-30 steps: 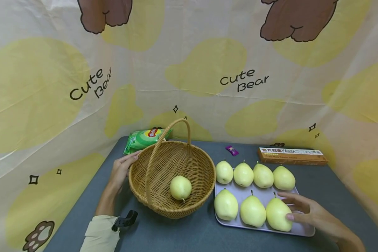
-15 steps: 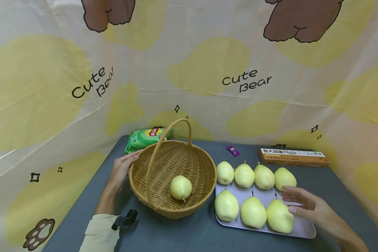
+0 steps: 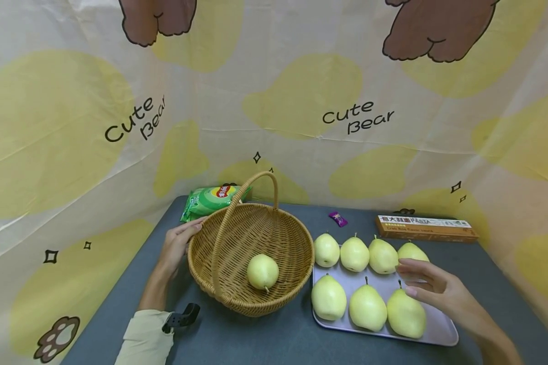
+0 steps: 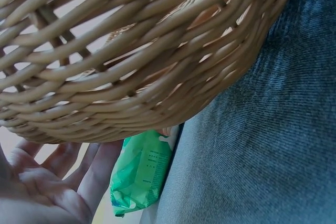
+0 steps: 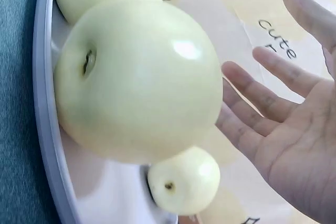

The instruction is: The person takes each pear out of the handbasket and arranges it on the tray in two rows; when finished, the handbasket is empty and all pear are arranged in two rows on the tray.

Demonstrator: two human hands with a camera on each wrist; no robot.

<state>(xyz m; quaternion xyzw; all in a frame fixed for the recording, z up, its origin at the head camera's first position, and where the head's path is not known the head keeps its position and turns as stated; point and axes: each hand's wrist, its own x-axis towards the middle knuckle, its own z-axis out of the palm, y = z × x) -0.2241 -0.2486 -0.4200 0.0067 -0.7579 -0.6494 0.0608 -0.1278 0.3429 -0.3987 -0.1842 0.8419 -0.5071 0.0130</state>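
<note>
My left hand (image 3: 173, 248) is at the left rim of a wicker basket (image 3: 292, 243), fingertips against its outer side. The left wrist view shows its extended fingers (image 4: 97, 174) beside the woven wall. One pale green pear (image 3: 262, 272) lies inside the basket. To the right, a shallow lilac tray (image 3: 440, 329) bears two rows of pears. Over its right part hovers my right hand (image 3: 443, 294), thumb and fingers apart, holding nothing. Nearest it are the right-hand front pear (image 3: 406, 315) and the right-hand back pear (image 3: 413, 251), which its fingers partly cover in the head view.
Behind the basket lies a green chip bag (image 3: 207, 203). A small purple wrapped candy (image 3: 338, 219) sits behind the tray, with a long pasta box (image 3: 426, 228) at the back right. A printed cloth (image 3: 292, 101) hangs around the dark table (image 3: 274, 339).
My right hand has drawn off the right-hand front pear, then moved up and left toward the back row. My left hand, the basket and its pear stay as they were.
</note>
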